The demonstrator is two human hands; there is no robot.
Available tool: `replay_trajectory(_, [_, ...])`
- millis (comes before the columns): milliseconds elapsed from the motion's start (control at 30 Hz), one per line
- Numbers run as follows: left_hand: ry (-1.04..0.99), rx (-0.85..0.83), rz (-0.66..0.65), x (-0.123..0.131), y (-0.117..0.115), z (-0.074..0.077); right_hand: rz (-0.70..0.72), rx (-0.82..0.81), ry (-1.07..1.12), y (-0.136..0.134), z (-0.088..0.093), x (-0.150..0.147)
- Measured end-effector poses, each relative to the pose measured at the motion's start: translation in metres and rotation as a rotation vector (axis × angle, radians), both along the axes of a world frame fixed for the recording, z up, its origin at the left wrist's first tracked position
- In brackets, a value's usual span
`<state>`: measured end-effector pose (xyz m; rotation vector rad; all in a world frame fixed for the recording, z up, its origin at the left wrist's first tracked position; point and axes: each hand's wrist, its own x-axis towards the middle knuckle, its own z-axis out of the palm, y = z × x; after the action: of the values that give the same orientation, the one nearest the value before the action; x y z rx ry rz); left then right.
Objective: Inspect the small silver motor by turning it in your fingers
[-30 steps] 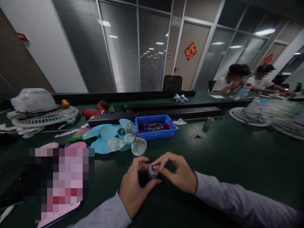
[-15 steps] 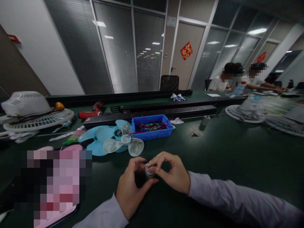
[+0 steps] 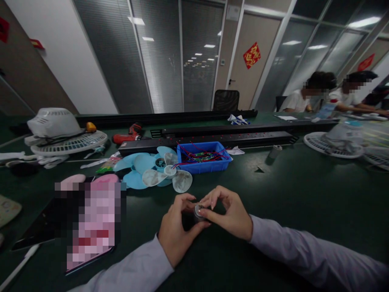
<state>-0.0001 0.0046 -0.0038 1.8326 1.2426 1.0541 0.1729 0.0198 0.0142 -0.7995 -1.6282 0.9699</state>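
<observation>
Green table [image 3: 304,194], lower centre of frame: left hand [image 3: 176,231] and right hand [image 3: 229,215] together, both pinching a small metal cylinder [image 3: 199,211]. Fan blades [image 3: 158,172] and blue bin [image 3: 203,162] just above.

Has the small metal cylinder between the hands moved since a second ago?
No. The cylinder stays just in front of the blue bin, between left hand and right hand; only the view shifted.

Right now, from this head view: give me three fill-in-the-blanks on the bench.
1. The left hand and right hand pinch one small part; neither touches the ____ bin.
2. The fan blades lie on the bin's ____ side.
3. The drill behind the blades is mostly ____.
Missing: blue; left; red.
</observation>
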Motion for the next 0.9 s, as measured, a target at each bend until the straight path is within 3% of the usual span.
replay_trajectory(433, [0.010,0.017,0.013,-0.001,0.000,0.001,-0.063,0.131,-0.172,-0.001,0.004,0.004])
replay_trajectory(733, [-0.013,-0.019,-0.015,0.000,0.000,0.003,-0.134,0.112,-0.246,0.000,0.013,0.005])
replay_trajectory(900, [-0.014,-0.018,-0.012,0.000,-0.001,0.004,-0.099,0.105,-0.216,-0.002,0.013,0.005])
